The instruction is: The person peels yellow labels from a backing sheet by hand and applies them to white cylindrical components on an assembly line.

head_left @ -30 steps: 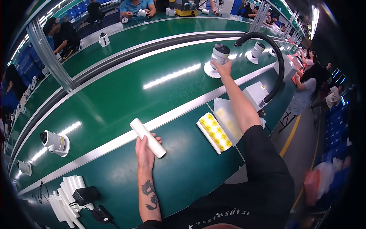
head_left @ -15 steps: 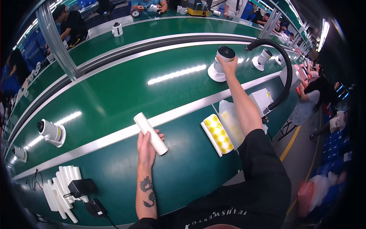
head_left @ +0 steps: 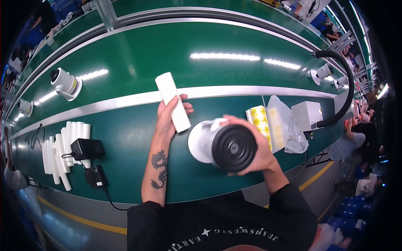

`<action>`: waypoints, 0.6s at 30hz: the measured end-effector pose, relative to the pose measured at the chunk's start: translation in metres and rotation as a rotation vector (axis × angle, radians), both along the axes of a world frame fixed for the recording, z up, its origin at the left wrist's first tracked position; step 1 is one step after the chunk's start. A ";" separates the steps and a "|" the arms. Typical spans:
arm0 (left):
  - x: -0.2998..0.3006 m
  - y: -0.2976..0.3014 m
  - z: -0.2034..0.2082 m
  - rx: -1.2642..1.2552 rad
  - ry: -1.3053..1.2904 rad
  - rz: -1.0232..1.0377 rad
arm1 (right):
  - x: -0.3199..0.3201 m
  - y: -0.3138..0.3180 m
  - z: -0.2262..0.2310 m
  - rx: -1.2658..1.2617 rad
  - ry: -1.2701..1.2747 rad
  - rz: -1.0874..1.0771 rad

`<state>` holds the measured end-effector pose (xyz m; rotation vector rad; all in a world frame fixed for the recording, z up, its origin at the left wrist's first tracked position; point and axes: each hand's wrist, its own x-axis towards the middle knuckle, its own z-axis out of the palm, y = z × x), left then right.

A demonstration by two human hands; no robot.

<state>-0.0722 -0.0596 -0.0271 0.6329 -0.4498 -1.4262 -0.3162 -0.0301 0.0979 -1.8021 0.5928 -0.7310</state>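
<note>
Tube [head_left: 179, 113], white, clamped by your left hand's [head_left: 166, 113] fingers, slants lower end toward the black-capped device [head_left: 224, 147] just right; your right hand's [head_left: 260, 154] fingers grip the device.

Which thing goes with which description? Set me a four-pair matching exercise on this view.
1. Left hand
2. Right hand
3. Yellow-and-white sticker sheet
4. Black corrugated hose

A. Curves up from the white box
B. Holds a white roll
C. Lies beside the translucent plastic bag
D. Grips a white device with a round black end

Pairs: 1-B; 2-D; 3-C; 4-A
</note>
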 end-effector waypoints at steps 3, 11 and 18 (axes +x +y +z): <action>-0.002 -0.003 0.009 -0.075 -0.007 -0.035 | 0.008 0.007 -0.016 -0.086 0.007 0.211; -0.016 -0.007 0.050 -0.187 0.084 -0.126 | 0.023 0.011 -0.041 -0.015 0.036 0.256; -0.012 -0.010 0.044 -0.225 -0.033 -0.020 | 0.007 -0.016 -0.024 0.196 -0.128 0.252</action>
